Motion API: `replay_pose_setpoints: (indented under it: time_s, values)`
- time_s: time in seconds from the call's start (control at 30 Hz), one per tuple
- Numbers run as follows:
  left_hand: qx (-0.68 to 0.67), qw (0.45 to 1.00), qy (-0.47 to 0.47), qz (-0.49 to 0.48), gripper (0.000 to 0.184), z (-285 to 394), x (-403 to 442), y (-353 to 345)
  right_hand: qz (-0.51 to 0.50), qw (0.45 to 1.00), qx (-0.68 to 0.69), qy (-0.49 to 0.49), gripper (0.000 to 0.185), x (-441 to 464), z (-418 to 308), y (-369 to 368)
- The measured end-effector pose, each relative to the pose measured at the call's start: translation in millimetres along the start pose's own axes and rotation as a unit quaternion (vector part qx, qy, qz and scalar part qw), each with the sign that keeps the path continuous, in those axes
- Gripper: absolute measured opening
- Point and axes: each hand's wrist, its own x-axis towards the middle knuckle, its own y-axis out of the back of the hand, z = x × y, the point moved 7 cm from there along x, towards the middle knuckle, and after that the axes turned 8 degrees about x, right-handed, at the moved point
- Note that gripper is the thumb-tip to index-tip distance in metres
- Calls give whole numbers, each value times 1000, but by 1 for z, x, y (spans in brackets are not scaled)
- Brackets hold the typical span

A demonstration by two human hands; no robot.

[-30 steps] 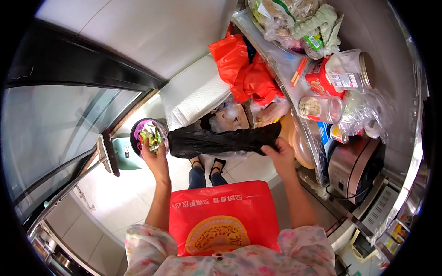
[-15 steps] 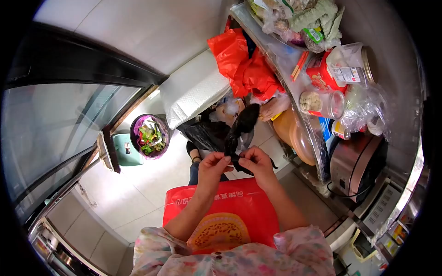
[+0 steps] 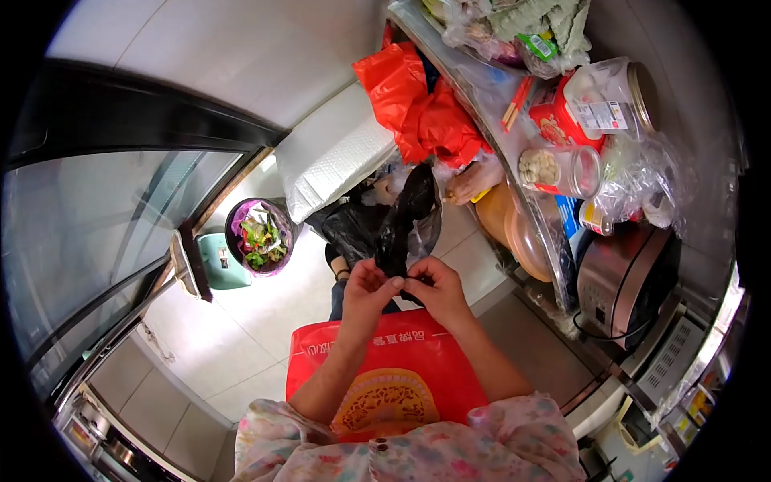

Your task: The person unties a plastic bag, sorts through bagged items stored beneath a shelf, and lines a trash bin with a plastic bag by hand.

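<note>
A black plastic bag point(image 3: 407, 210), bunched and twisted, rises from between my fingertips in the middle of the view. My left hand point(image 3: 365, 292) pinches its lower end from the left. Close beside it, my right hand point(image 3: 435, 291) pinches the same end, the thumbs nearly touching. Behind the hands, more black plastic point(image 3: 347, 231) lies low down near my foot. A red apron with a yellow round print point(image 3: 384, 402) covers my lap below the hands.
At the left stands a bin of vegetable scraps point(image 3: 263, 237) beside a green dustpan point(image 3: 217, 261). A white padded package point(image 3: 337, 153) leans at the wall near red bags point(image 3: 418, 112). The right shelf point(image 3: 490, 120) holds jars point(image 3: 574, 170) and a cooker point(image 3: 622, 281).
My hands have come together from far apart, and the black bag, earlier stretched sideways between them, is now bunched upright. Over the last half second its top has tilted slightly left.
</note>
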Motion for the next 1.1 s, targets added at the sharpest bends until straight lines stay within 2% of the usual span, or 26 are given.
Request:
replay_pose_setpoints:
  time_s: [0.07, 0.17, 0.27, 0.37, 0.5, 0.63, 0.7, 0.8, 0.83, 0.93, 0.97, 1.0, 1.07, 1.1]
  values:
    - [60, 998, 0, 0, 18, -5, 2, 3, -3, 1000, 24, -8, 13, 0, 1, 0]
    - [-17, 999, 39, -7, 23, 1, 4, 1, -6, 997, 78, -17, 14, -4, 0, 2]
    - [30, 999, 34, 1, 23, 5, 4, 7, 4, 994, 102, -26, 15, -5, -2, 5]
    - [113, 993, -12, 21, 23, 15, 8, 13, 12, 988, 155, -22, 16, -2, 0, 7]
    - [112, 992, -60, 24, 22, 26, 13, 20, 39, 976, 214, -11, 17, 5, -5, 6]
    - [101, 993, -60, 17, 23, 34, 12, 16, 45, 984, 172, -1, 17, 10, -16, 6]
    - [87, 995, -48, 16, 25, 38, 11, 15, 41, 985, 168, 11, 17, 13, -22, 9]
    - [-88, 996, -25, -12, 24, 46, 13, 36, 64, 979, 192, 14, 20, 20, -27, 27]
    - [-91, 996, -8, 4, 24, 55, 10, 40, 49, 988, 142, 31, 27, 27, -19, 39]
    - [-183, 979, 15, 87, 40, 72, -7, 60, 108, 993, 24, 40, 34, 42, 16, 61]
    - [-210, 976, 15, 60, 45, 73, -13, 70, 107, 993, 51, 8, 40, 47, 51, 65]
    - [-237, 971, 15, 34, 51, 72, -22, 83, 114, 987, 46, -107, 41, 43, 59, 56]
    - [-273, 960, 4, 63, 60, 62, -41, 113, 123, 934, 32, -334, 45, 22, 65, 21]
    - [-264, 961, 11, 80, 61, 55, -52, 126, 68, 921, 151, -351, 45, 22, 94, -1]
